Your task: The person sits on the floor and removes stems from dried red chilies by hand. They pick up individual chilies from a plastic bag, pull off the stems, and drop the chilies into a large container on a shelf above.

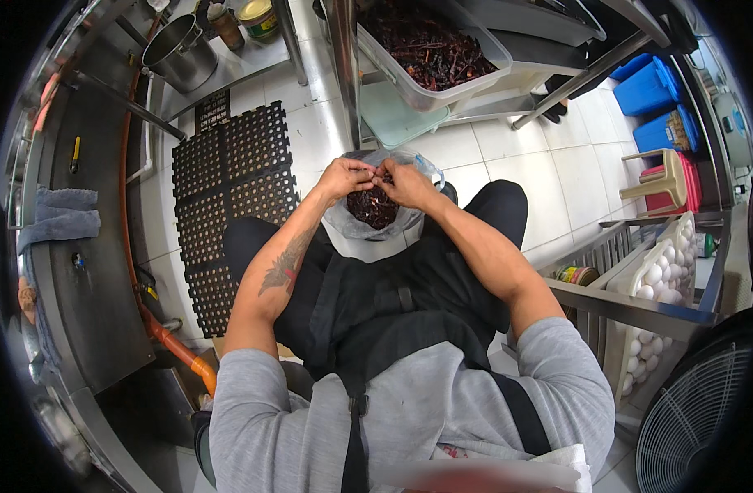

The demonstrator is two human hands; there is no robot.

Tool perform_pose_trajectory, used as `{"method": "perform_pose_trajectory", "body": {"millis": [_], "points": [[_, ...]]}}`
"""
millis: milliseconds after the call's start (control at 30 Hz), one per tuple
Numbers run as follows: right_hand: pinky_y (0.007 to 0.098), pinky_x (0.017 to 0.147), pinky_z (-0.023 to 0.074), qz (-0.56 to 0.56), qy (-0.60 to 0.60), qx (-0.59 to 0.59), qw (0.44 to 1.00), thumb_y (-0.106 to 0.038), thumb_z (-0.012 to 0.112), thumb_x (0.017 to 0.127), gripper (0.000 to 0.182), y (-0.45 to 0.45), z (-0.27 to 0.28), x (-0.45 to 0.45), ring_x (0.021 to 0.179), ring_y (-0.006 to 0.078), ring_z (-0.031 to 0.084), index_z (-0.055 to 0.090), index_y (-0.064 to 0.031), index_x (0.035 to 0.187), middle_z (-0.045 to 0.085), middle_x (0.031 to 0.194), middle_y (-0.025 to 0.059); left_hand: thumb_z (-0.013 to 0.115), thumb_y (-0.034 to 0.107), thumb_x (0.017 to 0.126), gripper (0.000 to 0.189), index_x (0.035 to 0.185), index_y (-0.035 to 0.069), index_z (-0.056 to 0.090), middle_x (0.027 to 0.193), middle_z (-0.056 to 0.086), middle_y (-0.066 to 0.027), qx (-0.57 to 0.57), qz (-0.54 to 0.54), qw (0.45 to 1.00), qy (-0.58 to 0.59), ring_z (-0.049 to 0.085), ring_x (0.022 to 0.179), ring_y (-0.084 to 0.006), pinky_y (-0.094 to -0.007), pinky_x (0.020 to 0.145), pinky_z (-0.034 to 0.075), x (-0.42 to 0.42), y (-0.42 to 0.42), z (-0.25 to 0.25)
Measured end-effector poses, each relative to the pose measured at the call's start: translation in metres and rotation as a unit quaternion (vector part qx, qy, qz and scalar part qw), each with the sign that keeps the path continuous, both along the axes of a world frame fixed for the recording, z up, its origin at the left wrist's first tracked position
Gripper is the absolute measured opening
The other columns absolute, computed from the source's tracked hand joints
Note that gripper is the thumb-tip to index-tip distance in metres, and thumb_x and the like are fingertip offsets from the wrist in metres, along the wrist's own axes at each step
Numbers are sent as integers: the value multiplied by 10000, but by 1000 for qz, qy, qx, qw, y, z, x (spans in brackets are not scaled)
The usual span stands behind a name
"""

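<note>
In the head view, my left hand and my right hand meet at the fingertips. Between them they pinch a small dark piece, apparently dried chili, mostly hidden by the fingers. Directly below is a transparent plastic bag, opened wide between my knees. Dark red-brown dried chili pieces lie inside it. Beyond my hands, a translucent plastic tub holds many whole dried dark red chilies.
A pale green lid or tray lies under the tub by a steel table leg. Black perforated mats cover floor at left. At right are a steel rack with egg trays, a fan and a beige stool.
</note>
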State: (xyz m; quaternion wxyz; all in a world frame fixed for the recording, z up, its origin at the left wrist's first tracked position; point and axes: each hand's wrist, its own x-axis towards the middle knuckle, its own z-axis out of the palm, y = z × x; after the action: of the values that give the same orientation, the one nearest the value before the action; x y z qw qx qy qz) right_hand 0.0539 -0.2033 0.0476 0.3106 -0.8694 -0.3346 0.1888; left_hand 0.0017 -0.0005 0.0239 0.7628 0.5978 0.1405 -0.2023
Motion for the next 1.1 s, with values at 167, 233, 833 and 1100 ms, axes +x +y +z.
{"method": "perform_pose_trajectory", "body": {"millis": [167,233,833,1100], "points": [[492,763,524,6,-20,29,999,-195,626,914,209,0,-11,2,893,413,675,590,-27,1033,703,917,202,642,90,970,198,1108,-39,705,1069,723,-92,-4,-9,1000,-14,697,948,-162,-288,832,610,-1,0,-1],[494,768,522,9,-4,27,1000,-190,622,901,206,4,1,1,894,415,672,590,-33,1030,699,921,206,652,75,962,179,1087,-37,713,1052,725,-93,-13,-3,1000,-26,695,936,-157,-264,800,605,0,4,-6],[429,781,510,-78,41,95,992,-251,627,942,257,2,9,-3,910,377,676,597,-8,1019,688,927,197,648,89,973,197,1104,-53,686,1084,687,-82,-38,9,999,29,672,953,-160,-309,864,605,-11,-2,16],[344,660,504,-107,64,186,975,-224,601,945,199,-1,-29,5,693,210,628,576,-27,963,641,790,101,651,73,965,197,1116,-46,693,1097,694,-96,-61,-35,997,17,675,977,-167,-315,873,606,-10,-1,20]]}}
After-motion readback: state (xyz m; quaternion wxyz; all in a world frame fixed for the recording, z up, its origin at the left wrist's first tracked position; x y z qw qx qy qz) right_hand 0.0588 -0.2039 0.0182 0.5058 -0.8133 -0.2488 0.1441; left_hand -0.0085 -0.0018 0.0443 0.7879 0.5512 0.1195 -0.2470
